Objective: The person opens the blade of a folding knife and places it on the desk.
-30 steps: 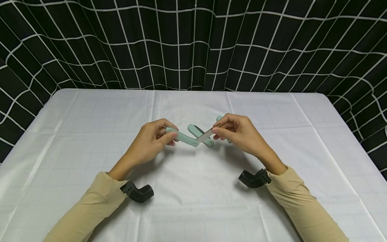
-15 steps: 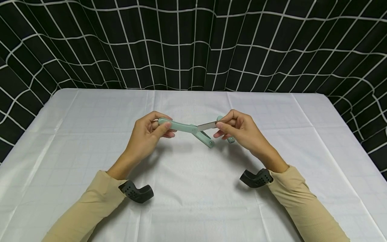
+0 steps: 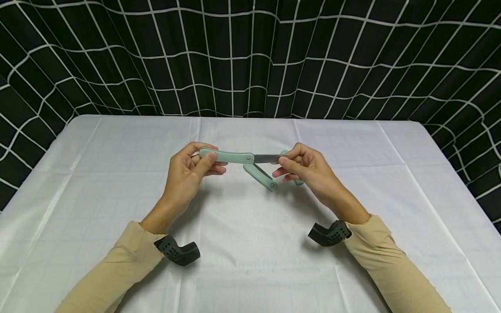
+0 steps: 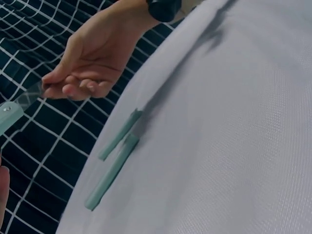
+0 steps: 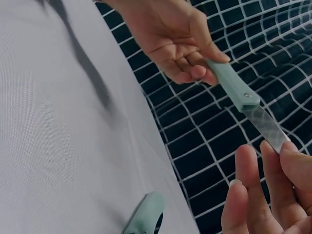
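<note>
A folding knife (image 3: 231,157) with a mint-green handle is held above the table, its blade (image 3: 266,158) swung out nearly in line with the handle. My left hand (image 3: 185,174) grips the rear end of the handle between thumb and fingers. The blade's tip end is pinched by the thumb and forefinger of my right hand (image 3: 315,174). In the right wrist view the pivot end of the handle (image 5: 234,85) points toward the right hand's fingertips. Beneath, a second folded green knife (image 3: 259,176) lies on the table. A third knife (image 3: 299,182) is mostly hidden behind my right hand.
A white cloth (image 3: 250,243) covers the table. A black curtain with a white grid (image 3: 250,56) hangs around its back and sides. Each wrist carries a black camera mount (image 3: 178,251) below the hand.
The held knife has risen and gone from tilted to nearly level, its blade turning from angled against the handle to nearly straight. The left hand has moved up and left. Knives on the table stay put.
</note>
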A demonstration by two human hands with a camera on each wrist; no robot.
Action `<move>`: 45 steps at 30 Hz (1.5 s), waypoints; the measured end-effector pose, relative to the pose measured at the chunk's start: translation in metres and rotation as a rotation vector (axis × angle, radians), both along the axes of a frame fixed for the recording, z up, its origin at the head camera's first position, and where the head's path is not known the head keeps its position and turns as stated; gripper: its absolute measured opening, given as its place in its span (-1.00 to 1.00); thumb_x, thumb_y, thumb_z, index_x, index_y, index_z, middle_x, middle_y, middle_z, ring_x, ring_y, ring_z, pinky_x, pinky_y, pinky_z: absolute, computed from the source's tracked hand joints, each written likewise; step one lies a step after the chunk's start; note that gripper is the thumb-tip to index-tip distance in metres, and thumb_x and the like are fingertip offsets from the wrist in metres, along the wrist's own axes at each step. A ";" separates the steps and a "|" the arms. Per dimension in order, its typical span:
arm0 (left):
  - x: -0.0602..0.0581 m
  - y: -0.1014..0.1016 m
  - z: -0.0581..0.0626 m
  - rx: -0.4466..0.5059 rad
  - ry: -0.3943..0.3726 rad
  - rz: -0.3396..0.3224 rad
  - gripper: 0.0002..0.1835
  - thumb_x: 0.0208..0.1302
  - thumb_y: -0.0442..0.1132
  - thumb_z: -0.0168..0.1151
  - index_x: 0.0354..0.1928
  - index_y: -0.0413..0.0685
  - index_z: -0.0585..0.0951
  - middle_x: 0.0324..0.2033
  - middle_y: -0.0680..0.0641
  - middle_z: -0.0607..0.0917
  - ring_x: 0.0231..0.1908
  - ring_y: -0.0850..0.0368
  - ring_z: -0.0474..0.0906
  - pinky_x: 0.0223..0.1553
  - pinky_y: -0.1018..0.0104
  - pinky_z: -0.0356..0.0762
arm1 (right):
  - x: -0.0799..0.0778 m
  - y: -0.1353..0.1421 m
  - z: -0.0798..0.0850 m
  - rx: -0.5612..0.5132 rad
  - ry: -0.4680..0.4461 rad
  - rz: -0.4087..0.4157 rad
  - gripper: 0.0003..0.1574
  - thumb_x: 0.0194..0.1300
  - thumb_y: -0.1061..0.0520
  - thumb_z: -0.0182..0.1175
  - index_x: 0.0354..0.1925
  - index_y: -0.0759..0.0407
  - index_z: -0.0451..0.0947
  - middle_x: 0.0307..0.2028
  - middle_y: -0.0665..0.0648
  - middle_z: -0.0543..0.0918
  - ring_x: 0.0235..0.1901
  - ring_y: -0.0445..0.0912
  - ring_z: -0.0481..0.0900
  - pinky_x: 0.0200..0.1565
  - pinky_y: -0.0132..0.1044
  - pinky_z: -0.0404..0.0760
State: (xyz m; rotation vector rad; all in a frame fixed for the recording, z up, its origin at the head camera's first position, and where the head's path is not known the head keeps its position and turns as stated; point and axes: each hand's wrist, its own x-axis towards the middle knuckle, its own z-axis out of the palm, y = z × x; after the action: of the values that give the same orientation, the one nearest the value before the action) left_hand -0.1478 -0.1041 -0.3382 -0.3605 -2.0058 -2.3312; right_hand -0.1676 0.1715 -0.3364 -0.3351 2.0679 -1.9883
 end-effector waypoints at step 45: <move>-0.011 -0.012 -0.010 -0.533 -0.013 0.033 -0.71 0.45 -0.13 0.16 0.07 -0.14 0.58 -0.33 -0.30 0.69 -0.34 -0.09 0.60 -0.28 0.32 0.47 | -0.010 0.012 -0.005 0.069 -0.084 -0.077 -0.77 0.44 0.18 0.14 -0.01 0.27 0.51 -0.35 -0.14 0.72 -0.41 -0.30 0.67 -0.26 -0.43 0.64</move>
State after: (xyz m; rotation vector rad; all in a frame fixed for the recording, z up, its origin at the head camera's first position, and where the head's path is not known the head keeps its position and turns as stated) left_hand -0.1593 -0.1164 -0.3484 -0.3236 -2.5928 -1.7469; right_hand -0.1771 0.1838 -0.3419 -0.1584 2.1204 -1.9328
